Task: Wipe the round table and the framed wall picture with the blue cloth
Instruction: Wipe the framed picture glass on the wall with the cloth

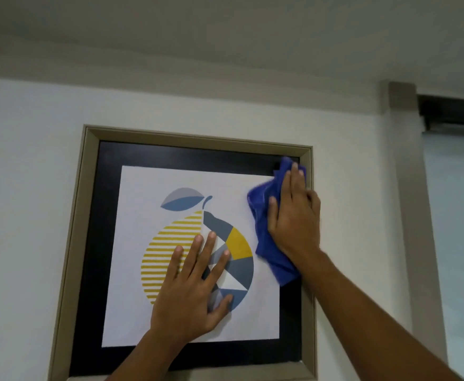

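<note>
The framed wall picture point(86, 215) hangs on a white wall, with a beige frame, a black mat and a yellow-and-blue fruit print. My right hand point(294, 215) presses the crumpled blue cloth point(264, 215) flat against the glass near the upper right corner of the picture. The cloth sticks out above my fingers and below my wrist. My left hand point(195, 287) lies flat with spread fingers on the middle of the print and holds nothing. The round table is out of view.
A grey-beige pillar point(412, 215) runs down the wall right of the picture. Beyond the pillar is a pale window blind point(459, 229) under a dark rail. The ceiling meets the wall above the frame.
</note>
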`<action>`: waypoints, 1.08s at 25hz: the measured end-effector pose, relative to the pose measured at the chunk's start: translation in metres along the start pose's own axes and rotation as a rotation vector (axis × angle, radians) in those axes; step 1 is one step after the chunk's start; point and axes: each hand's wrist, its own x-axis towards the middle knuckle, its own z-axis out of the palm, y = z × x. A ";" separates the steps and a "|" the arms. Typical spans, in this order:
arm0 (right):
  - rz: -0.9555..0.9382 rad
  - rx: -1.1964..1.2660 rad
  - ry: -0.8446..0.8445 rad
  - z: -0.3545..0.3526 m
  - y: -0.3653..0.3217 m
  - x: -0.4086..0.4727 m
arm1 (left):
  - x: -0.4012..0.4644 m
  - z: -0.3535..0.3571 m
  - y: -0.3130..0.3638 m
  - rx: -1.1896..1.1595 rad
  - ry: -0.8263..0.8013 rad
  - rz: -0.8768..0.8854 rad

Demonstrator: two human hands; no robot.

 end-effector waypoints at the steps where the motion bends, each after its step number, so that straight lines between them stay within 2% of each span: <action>1: 0.007 -0.040 -0.002 0.000 -0.003 0.020 | -0.001 0.000 0.000 -0.010 -0.001 -0.007; 4: 0.031 0.019 0.056 0.007 -0.007 0.016 | 0.000 0.000 0.001 -0.009 0.012 -0.022; 7: 0.181 0.211 -0.014 0.016 -0.005 -0.083 | 0.000 0.000 0.002 -0.006 0.009 -0.017; 8: 0.211 0.207 -0.034 0.018 -0.007 -0.127 | 0.000 0.000 0.002 -0.002 0.012 -0.014; 11: 0.105 0.077 -0.156 0.013 -0.007 -0.212 | -0.001 0.000 0.002 0.003 0.022 -0.018; 15: 0.041 0.112 -0.173 0.002 0.006 -0.173 | -0.001 -0.002 0.002 0.016 0.033 0.001; 18: -0.028 0.027 -0.116 -0.002 0.008 -0.083 | -0.002 -0.002 0.001 0.021 0.038 0.006; 22: 0.029 -0.044 -0.029 0.001 0.002 0.014 | -0.002 0.000 0.001 0.016 0.064 0.000; 24: 0.046 0.015 -0.006 0.008 0.003 0.001 | -0.002 0.002 0.001 0.016 0.072 0.007; 27: 0.104 0.153 -0.069 0.015 0.003 -0.096 | -0.002 0.004 0.001 0.013 0.083 0.013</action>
